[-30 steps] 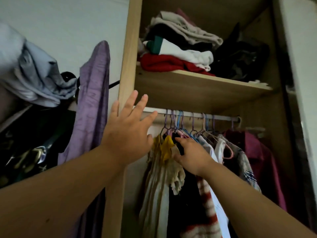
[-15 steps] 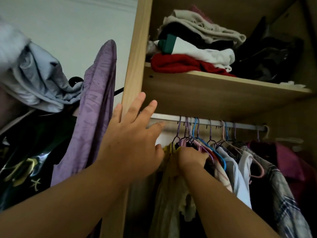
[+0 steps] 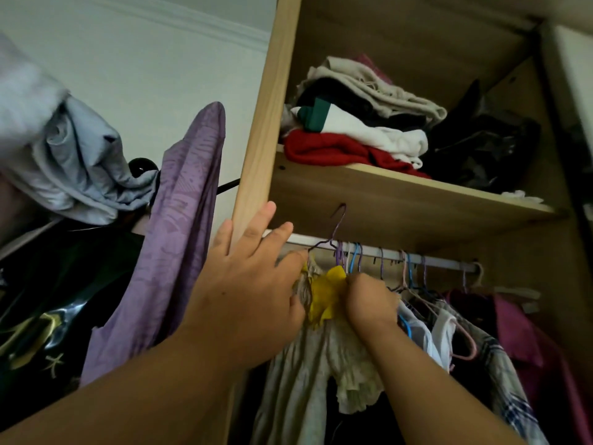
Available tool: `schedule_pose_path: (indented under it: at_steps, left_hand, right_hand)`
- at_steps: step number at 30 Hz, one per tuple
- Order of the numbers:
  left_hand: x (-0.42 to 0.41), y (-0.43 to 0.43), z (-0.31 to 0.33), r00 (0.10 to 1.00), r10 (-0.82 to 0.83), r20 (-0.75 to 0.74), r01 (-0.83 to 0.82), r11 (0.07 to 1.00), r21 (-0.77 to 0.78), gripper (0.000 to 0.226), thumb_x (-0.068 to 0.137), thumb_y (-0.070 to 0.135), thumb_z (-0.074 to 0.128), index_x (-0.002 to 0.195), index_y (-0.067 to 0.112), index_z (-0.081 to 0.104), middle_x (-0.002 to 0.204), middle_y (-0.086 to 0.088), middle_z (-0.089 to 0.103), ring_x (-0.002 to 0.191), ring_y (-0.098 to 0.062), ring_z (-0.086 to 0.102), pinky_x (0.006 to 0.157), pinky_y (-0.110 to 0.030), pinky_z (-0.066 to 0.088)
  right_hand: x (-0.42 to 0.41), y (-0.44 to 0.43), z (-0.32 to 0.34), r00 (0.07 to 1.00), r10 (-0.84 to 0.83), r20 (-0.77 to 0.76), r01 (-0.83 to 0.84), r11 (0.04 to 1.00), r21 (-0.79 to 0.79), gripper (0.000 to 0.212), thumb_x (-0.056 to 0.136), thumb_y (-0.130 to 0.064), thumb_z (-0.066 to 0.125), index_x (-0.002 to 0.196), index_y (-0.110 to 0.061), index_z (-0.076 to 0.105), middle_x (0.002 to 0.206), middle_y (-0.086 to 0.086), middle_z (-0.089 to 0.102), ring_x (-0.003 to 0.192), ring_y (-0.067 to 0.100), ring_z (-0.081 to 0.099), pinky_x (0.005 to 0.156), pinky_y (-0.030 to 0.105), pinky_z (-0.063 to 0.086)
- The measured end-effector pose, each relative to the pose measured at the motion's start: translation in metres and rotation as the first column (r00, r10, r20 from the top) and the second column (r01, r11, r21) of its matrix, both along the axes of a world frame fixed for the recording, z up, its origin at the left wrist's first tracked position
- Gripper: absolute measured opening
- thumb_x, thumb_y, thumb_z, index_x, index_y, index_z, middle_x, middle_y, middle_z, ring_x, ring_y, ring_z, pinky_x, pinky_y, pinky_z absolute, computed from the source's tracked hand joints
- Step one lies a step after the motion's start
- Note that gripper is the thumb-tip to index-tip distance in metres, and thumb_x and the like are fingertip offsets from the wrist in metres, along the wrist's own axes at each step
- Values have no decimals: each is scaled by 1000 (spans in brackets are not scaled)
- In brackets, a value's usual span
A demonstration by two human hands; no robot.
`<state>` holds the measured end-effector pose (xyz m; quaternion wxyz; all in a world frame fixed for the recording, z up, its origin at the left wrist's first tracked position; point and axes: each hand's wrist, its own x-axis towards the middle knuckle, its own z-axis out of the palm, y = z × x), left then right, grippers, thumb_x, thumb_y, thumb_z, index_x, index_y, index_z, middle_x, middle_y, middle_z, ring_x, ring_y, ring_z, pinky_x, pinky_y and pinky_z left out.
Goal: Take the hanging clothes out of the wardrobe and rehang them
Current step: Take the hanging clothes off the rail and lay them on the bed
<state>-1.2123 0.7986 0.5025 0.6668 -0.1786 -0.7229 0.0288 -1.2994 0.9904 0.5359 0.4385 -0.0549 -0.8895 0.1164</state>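
1. While the hook of the purple hanger (image 3: pixel 338 224) is standing above the rail (image 3: pixel 417 257) and clear of it, the right hand (image 3: pixel 369 300) is clenching the neck of the cream dress (image 3: pixel 305 377) just below that hook. The dress is hanging straight down from the grip inside the wardrobe, its long axis vertical.
2. The left hand (image 3: pixel 253 284) is reaching in with fingers straight and spread, holding nothing. Its fingertips are lying at the hanger's left shoulder wire, left of the grip.
3. The hook is sitting close under the shelf (image 3: pixel 385 200), so the way out is probably lying forward and leftward, not upward.
4. The dress is looking thin, crinkled and ruffled, with yellow trim (image 3: pixel 327 293) at the collar. The hanger is slim coated wire and the rail a smooth pale tube. The neighbouring hangers (image 3: pixel 356 260) are crowding in just to the right.
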Motion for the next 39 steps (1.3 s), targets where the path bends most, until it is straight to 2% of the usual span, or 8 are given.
schedule_pose_path:
  at_steps: [12,16,19,22,26,30,34,39]
  left_hand:
    - [0,4,-1,987,154,47,-144,973,-179,44,74,43,56,109,18,68,125,-16,61,134,-37,39,105,-57,23]
    - [5,32,-20,977,-28,212,61,986,-154,62,71,37,43,128,16,56,127,-12,60,129,-34,47,104,-48,33]
    - [5,64,-40,759,-361,541,317,932,176,67,79,35,47,143,18,34,141,-11,44,131,-29,40,104,-39,35]
    - [6,89,-68,571,-450,687,472,864,174,46,91,31,50,135,18,44,120,-11,60,109,-26,56,83,-27,42]
    - [2,115,-117,359,-527,770,660,727,190,47,85,49,40,108,14,62,100,0,65,97,-21,61,77,-23,37]
    - [8,158,-165,220,-504,835,747,638,188,28,91,36,47,67,22,44,65,3,50,64,-8,50,63,-29,36]
    - [27,193,-222,29,-562,826,834,470,290,17,88,33,50,72,27,49,61,2,50,60,-9,49,58,-27,34]
    - [51,199,-290,-92,-493,865,903,325,281,8,91,21,57,91,18,65,79,1,66,81,-20,63,65,-30,42]
  right_hand:
    - [138,81,-42,978,191,-85,-167,958,232,27,89,-31,59,115,-28,68,112,-5,70,100,13,65,75,20,42]
    - [201,109,-75,948,316,-31,-308,940,145,24,86,-27,66,109,-33,70,89,-34,65,81,-16,59,67,6,41]
    - [243,126,-101,947,320,40,-322,940,114,26,83,-24,68,102,-42,68,74,-51,55,81,-22,57,67,1,42]
    - [285,138,-125,953,294,69,-299,951,75,32,82,-18,69,92,-48,67,71,-47,58,73,-21,58,62,1,40]
    - [340,146,-160,980,153,128,-160,986,48,36,80,-23,73,83,-58,62,62,-37,60,62,-15,58,55,4,38]
    - [388,146,-200,962,-73,262,70,997,21,19,74,-62,59,92,-62,56,73,-41,59,66,-12,60,55,5,40]
    - [427,137,-253,895,-307,325,319,948,19,18,78,-43,63,94,-41,71,68,-44,55,65,-18,55,59,1,39]
    - [462,87,-333,668,-544,508,633,774,-3,23,92,-43,52,107,-35,67,105,-12,69,98,9,62,69,15,37]
